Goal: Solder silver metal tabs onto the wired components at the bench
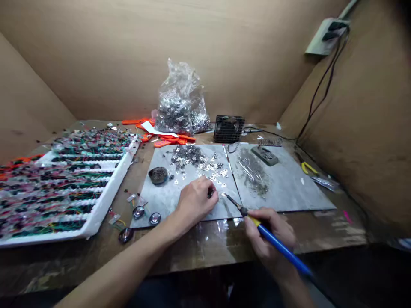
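My right hand point(272, 233) is closed round a soldering iron point(282, 250) with a blue and yellow handle, its dark tip pointing left over the grey board point(173, 196). My left hand point(197, 199) rests on the same board, just left of the tip, with its fingers curled together. Something small and dark shows by the fingertips, too hidden to name. Beyond the left hand lie many small metal plates point(189, 156), loose and in a heap. A dark, rounded lump point(158, 175) sits left of them. Small round speakers point(154, 219) with wires lie at the board's left corner.
At left, a white foam tray point(105, 201) holds rows of wired parts. Plastic bags point(176, 102) of metal pieces stand by the back wall, near orange-handled tools point(162, 143) and a small black fan point(228, 128). Right: a soldering stand point(265, 155) and a hanging cable point(324, 92).
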Demonstrator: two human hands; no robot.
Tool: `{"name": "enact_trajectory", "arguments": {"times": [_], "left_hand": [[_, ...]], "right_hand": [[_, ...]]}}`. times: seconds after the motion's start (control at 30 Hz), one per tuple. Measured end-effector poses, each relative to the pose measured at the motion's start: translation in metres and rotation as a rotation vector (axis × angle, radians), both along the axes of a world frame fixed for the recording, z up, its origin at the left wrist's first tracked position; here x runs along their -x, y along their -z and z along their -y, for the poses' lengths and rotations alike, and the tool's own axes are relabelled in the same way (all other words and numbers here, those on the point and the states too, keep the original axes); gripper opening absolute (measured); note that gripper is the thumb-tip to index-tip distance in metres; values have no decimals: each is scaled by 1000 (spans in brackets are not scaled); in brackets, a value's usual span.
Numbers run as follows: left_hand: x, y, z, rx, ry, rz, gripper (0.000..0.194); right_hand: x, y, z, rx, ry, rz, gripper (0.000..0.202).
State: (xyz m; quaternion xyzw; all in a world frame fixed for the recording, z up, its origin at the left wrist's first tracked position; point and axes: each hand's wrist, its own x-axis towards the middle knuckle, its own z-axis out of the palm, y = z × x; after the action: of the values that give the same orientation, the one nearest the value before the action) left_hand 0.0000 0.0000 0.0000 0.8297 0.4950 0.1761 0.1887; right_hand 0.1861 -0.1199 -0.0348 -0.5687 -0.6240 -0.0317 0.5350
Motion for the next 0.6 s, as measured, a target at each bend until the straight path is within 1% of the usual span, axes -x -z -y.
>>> {"name": "enact_trajectory", "arguments": {"times": [0.27, 0.6], "left_hand": [[0, 0, -1, -9, -15, 16, 12], [1, 3, 0, -14, -20, 44, 13]], "right_hand": [[1, 0, -3, 33, -43, 5, 5], [1, 0, -4, 52, -52, 17, 5]]}}
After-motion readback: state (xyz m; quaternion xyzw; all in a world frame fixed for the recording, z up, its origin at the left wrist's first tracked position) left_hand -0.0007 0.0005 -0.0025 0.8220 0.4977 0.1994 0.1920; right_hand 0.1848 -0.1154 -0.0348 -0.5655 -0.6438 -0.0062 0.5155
